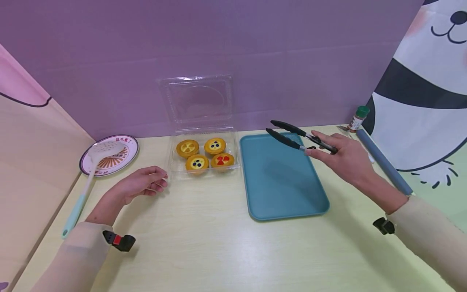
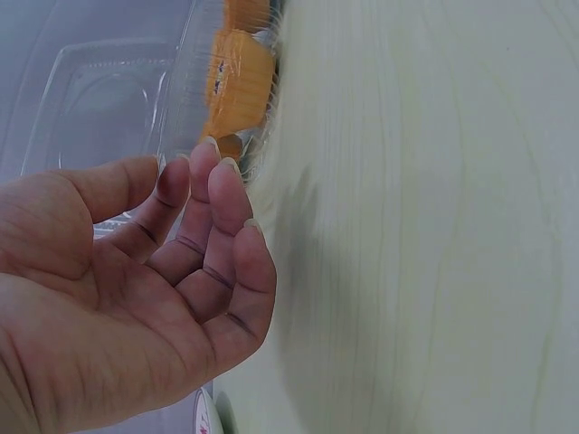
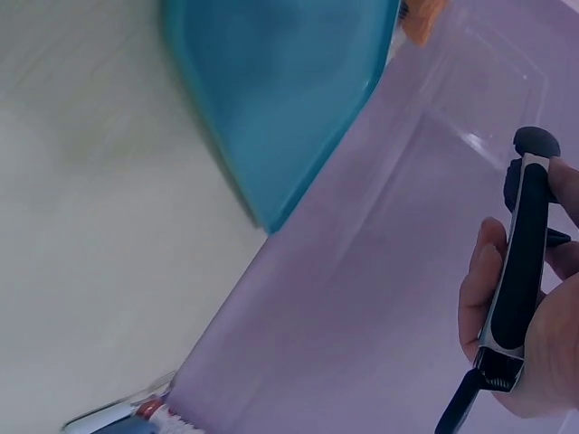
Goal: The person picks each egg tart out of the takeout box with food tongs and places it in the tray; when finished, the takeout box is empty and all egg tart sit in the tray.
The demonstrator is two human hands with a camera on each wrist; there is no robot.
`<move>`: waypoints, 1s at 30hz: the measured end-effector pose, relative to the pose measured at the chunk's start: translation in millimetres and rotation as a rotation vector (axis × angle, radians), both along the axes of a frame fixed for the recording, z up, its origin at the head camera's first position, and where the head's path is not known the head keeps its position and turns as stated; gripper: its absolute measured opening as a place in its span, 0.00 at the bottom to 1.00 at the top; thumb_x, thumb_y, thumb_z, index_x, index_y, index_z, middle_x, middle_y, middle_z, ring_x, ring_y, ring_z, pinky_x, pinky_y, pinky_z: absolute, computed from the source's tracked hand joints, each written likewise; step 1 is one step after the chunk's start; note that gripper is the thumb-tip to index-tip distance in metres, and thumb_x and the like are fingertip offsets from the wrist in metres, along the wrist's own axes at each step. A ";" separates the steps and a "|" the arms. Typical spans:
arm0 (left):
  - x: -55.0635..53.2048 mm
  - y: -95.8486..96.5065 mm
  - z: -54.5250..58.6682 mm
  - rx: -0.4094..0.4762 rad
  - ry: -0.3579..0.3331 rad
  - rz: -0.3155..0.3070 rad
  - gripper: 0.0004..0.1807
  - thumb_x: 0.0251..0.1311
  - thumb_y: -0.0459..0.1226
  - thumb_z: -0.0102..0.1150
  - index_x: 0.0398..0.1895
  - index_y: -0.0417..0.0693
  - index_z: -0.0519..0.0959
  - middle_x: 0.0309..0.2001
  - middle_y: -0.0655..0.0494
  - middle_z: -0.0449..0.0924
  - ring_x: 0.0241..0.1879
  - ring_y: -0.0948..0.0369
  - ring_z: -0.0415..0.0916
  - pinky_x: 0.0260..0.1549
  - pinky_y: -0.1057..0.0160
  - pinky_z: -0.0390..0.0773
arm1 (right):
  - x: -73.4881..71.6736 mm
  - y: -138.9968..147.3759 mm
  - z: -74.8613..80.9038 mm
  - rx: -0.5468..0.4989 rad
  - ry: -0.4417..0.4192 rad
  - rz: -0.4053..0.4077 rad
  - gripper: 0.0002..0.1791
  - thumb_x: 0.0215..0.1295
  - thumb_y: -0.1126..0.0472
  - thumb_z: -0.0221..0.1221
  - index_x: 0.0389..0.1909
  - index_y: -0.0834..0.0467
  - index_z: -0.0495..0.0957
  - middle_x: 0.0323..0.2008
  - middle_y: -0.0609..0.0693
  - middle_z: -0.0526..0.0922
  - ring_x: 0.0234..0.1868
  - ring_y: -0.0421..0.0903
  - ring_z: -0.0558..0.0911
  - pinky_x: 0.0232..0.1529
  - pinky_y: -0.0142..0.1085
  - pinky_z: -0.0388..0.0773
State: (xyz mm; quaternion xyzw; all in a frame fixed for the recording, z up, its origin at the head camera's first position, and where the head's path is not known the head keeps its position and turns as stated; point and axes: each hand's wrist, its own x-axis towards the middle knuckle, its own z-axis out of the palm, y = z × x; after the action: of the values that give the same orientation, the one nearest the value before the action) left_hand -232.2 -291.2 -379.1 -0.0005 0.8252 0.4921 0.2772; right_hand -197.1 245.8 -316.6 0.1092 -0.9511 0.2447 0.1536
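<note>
My right hand (image 1: 341, 156) grips black tongs (image 1: 297, 136) by their handles above the far right corner of a teal tray (image 1: 282, 178); the tong arms stand apart and hold nothing. In the right wrist view the tongs (image 3: 517, 289) lie in my fingers. An open clear plastic box (image 1: 202, 160) holds several yellow tarts (image 1: 205, 154), left of the tray. My left hand (image 1: 144, 184) rests on the table just left of the box, fingers loosely curled and empty. The left wrist view shows my fingertips (image 2: 213, 167) close to the box's rim (image 2: 185, 108).
A patterned plate (image 1: 116, 160) with a pale slotted spatula (image 1: 91, 178) lies at the far left. A spice jar (image 1: 357, 119) and a blue-grey roll (image 1: 383, 162) sit at the right edge by a panda cloth. A purple wall stands behind the wooden table (image 1: 204, 243).
</note>
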 end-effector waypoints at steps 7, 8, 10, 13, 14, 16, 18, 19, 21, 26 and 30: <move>2.5 -0.3 0.5 0.008 0.009 0.014 0.18 0.77 0.45 0.47 0.55 0.39 0.70 0.38 0.60 0.81 0.37 0.65 0.79 0.41 0.63 0.79 | -10.7 -26.0 0.0 0.067 0.001 0.095 0.29 0.62 0.46 0.67 0.64 0.48 0.77 0.38 0.53 0.85 0.29 0.46 0.74 0.25 0.36 0.66; 2.7 -0.6 0.3 0.010 0.009 0.016 0.18 0.76 0.45 0.47 0.54 0.39 0.70 0.38 0.60 0.81 0.36 0.65 0.79 0.41 0.63 0.79 | -12.4 -29.2 0.1 0.072 -0.016 0.097 0.30 0.62 0.46 0.67 0.64 0.48 0.77 0.39 0.54 0.85 0.29 0.46 0.75 0.24 0.36 0.66; 3.0 -1.3 -0.4 0.010 0.008 0.015 0.18 0.77 0.45 0.47 0.55 0.39 0.70 0.38 0.60 0.81 0.37 0.65 0.79 0.41 0.63 0.79 | -16.8 -35.4 -0.2 0.089 -0.049 0.096 0.30 0.62 0.44 0.67 0.65 0.47 0.77 0.41 0.54 0.85 0.30 0.47 0.77 0.23 0.36 0.67; 2.6 -2.0 -1.7 0.006 0.005 0.016 0.19 0.77 0.45 0.46 0.56 0.39 0.69 0.39 0.59 0.81 0.37 0.64 0.79 0.41 0.63 0.79 | -23.6 -45.0 -0.7 0.103 -0.114 0.085 0.32 0.61 0.40 0.66 0.66 0.46 0.76 0.44 0.54 0.85 0.33 0.48 0.78 0.24 0.36 0.68; 2.3 -2.1 -2.1 0.003 0.003 0.017 0.19 0.77 0.46 0.46 0.56 0.39 0.69 0.39 0.59 0.81 0.37 0.64 0.79 0.41 0.63 0.79 | -26.0 -48.4 -0.9 0.107 -0.134 0.082 0.33 0.61 0.39 0.66 0.67 0.45 0.75 0.45 0.54 0.84 0.33 0.48 0.78 0.25 0.36 0.68; 2.5 -1.9 -2.4 -0.001 0.003 0.019 0.20 0.77 0.46 0.46 0.57 0.38 0.69 0.39 0.59 0.81 0.38 0.64 0.79 0.41 0.63 0.79 | -30.8 -55.8 -1.7 0.103 -0.169 0.084 0.34 0.61 0.37 0.65 0.67 0.44 0.74 0.46 0.53 0.83 0.34 0.48 0.78 0.26 0.37 0.69; 2.9 -1.3 -2.4 -0.003 0.003 0.022 0.20 0.77 0.46 0.45 0.58 0.38 0.68 0.39 0.59 0.81 0.37 0.65 0.79 0.42 0.63 0.79 | -35.7 -63.6 -3.0 0.090 -0.197 0.089 0.35 0.60 0.35 0.64 0.68 0.42 0.74 0.49 0.53 0.83 0.35 0.48 0.79 0.27 0.37 0.69; 3.4 -0.9 -2.2 -0.003 0.002 0.024 0.20 0.77 0.45 0.45 0.59 0.37 0.68 0.39 0.60 0.81 0.38 0.65 0.79 0.42 0.63 0.79 | -38.1 -67.6 -3.9 0.086 -0.207 0.096 0.35 0.60 0.35 0.64 0.68 0.42 0.73 0.50 0.53 0.83 0.36 0.49 0.79 0.27 0.38 0.69; 4.5 0.0 -1.6 -0.001 0.004 0.029 0.21 0.78 0.45 0.45 0.59 0.36 0.68 0.39 0.60 0.81 0.38 0.65 0.79 0.42 0.64 0.79 | -42.5 -75.8 -5.3 0.074 -0.232 0.106 0.36 0.60 0.34 0.64 0.68 0.40 0.72 0.56 0.54 0.82 0.42 0.50 0.81 0.29 0.37 0.70; 4.6 2.1 -2.0 0.000 0.020 0.043 0.21 0.77 0.46 0.45 0.60 0.37 0.67 0.39 0.60 0.80 0.38 0.64 0.78 0.42 0.64 0.79 | -51.3 -96.8 -8.3 0.080 -0.272 0.135 0.38 0.59 0.32 0.64 0.70 0.37 0.70 0.41 0.52 0.87 0.32 0.48 0.77 0.24 0.36 0.64; 3.1 2.3 -3.1 -0.001 0.033 0.052 0.22 0.77 0.47 0.46 0.60 0.38 0.67 0.38 0.60 0.80 0.38 0.64 0.78 0.42 0.64 0.79 | -58.3 -114.2 -10.0 0.109 -0.290 0.161 0.41 0.58 0.30 0.64 0.72 0.36 0.66 0.12 0.48 0.66 0.15 0.45 0.59 0.21 0.37 0.57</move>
State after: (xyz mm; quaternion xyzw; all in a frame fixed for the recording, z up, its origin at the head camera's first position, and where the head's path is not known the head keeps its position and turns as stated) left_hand -229.1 -288.9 -382.2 -0.0140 0.8298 0.4985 0.2504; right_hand -255.3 131.7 -326.6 0.1569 -0.9633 0.2176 -0.0114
